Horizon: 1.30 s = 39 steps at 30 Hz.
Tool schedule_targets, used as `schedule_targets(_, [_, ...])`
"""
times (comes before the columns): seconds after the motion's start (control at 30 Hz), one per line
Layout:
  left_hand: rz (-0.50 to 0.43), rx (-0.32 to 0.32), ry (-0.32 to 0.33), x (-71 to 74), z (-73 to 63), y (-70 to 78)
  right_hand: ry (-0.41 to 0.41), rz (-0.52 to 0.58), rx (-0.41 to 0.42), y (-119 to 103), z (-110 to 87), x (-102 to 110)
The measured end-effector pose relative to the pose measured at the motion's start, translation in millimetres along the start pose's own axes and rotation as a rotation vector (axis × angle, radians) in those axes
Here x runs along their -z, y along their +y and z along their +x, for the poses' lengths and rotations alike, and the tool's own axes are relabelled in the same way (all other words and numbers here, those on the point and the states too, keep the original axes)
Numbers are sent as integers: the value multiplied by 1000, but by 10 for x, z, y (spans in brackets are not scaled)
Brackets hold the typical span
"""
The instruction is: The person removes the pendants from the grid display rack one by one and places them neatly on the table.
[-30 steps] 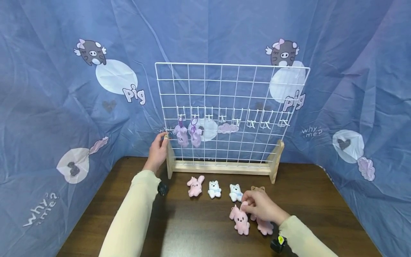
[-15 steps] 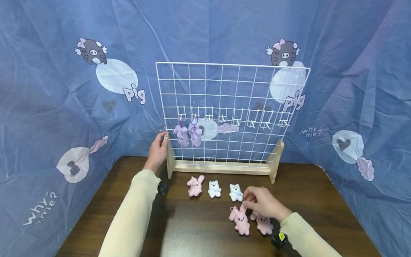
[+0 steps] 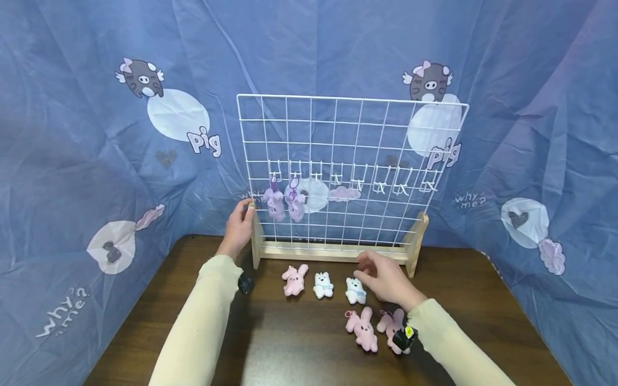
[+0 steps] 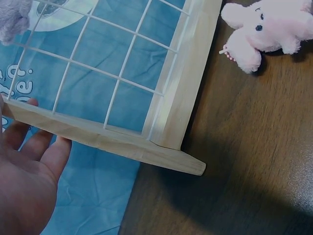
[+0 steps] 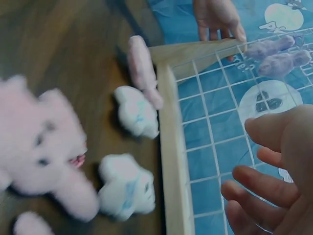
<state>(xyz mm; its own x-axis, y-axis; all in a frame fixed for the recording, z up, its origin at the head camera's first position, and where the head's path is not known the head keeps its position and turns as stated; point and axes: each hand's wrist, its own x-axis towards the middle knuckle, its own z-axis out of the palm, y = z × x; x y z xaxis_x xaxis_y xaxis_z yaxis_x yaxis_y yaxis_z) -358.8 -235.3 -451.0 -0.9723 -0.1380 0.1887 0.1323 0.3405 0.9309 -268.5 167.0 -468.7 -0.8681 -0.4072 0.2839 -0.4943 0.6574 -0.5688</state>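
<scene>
My left hand (image 3: 238, 228) grips the left wooden side post (image 4: 98, 134) of a white wire grid rack (image 3: 333, 121), fingers wrapped behind the wood. Over the table, my right hand (image 3: 388, 279) hovers with thumb and fingers apart and nothing between them, also in the right wrist view. Nearest to it lies a white bear plush keychain (image 3: 355, 294) with a blue scarf. A second white bear (image 3: 323, 287) and a pink bunny plush (image 3: 293, 281) lie farther left. Two more pink bunnies lie in front, one (image 3: 365, 331) uncovered, the other (image 3: 388, 323) partly behind my right wrist.
Two purple bunny keychains, one (image 3: 275, 208) beside the other (image 3: 295, 208), hang from the leftmost hooks. Several bare white hooks (image 3: 379, 187) stick out along the grid to their right. A blue printed cloth (image 3: 145, 32) stands behind and beside the brown table (image 3: 289, 343).
My right hand has left the front pink bunny, which it was touching by the ear, and moved up toward the rack. The brown bear seen a second ago is now hidden. The left hand stays put.
</scene>
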Motion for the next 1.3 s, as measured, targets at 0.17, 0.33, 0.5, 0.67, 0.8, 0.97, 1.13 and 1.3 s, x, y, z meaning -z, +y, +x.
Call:
schedule_targets(0.17, [-1,-20,17,-12,19,-11,57,59,-16,-107,217,-1])
schedule_targets(0.33, [-11,-30,32,-21,23,5,83,100,-45,-223,411,-2])
schedule_targets(0.5, [-16,-26,28,-20,12,24,110,130,-61,-367,577,-21])
schedule_targets(0.67, [-11,-16,23,-22,13,25,145,200,-58,-497,728,-60])
schedule_targets(0.8, [-12,-9,21,-36,8,15,144,286,-68,-593,830,-80])
schedule_targets(0.97, [-13,-9,25,-39,4,6,135,390,-90,-705,968,-89])
schedule_targets(1.13, [-7,-10,25,-16,-1,17,102,504,-87,-815,1085,-109])
schedule_targets(1.3, [6,-7,20,-11,0,-5,40,557,-84,-866,1160,-149])
